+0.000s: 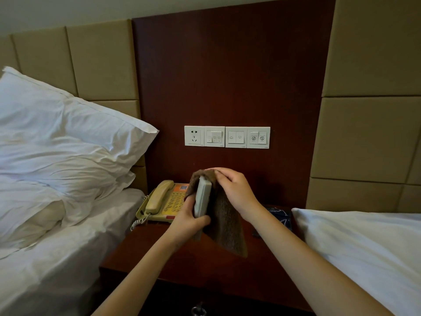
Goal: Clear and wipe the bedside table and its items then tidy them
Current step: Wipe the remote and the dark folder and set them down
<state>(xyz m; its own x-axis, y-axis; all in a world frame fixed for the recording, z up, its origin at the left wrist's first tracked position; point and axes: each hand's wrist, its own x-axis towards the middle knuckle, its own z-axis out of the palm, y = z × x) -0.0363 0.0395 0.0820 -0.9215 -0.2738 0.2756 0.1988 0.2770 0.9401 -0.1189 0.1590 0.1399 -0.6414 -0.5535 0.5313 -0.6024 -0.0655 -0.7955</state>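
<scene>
**Wiping a remote control above the bedside counter**

Holding one pale remote control (202, 197) upright above the dark wooden counter (145, 249), the left hand (189, 221) grips its lower end, fingers curled around it. The right hand (232, 190) pinches one brown cloth (224, 224) against the remote's top end; the cloth drapes over the top and hangs down behind and to the right of the remote, its lower corner above the counter. Both hands are closed on what they hold, and they are close together with the remote between them.

Behind the left hand, one beige telephone (163, 202) sits at the back left of the counter, handset in its cradle, coiled cord trailing off the left edge. An orange label with a small square code is on its face; the writing is too small to read.

One dark patterned item (279, 215) lies at the counter's back right, partly hidden by the right forearm.

On the wooden wall panel, four white plates (227, 137) sit in a row: one socket and three switch plates with icons.

Two white pillows (59, 142) are stacked on the bed to the left. White bedding (364, 254) lies to the right.
</scene>
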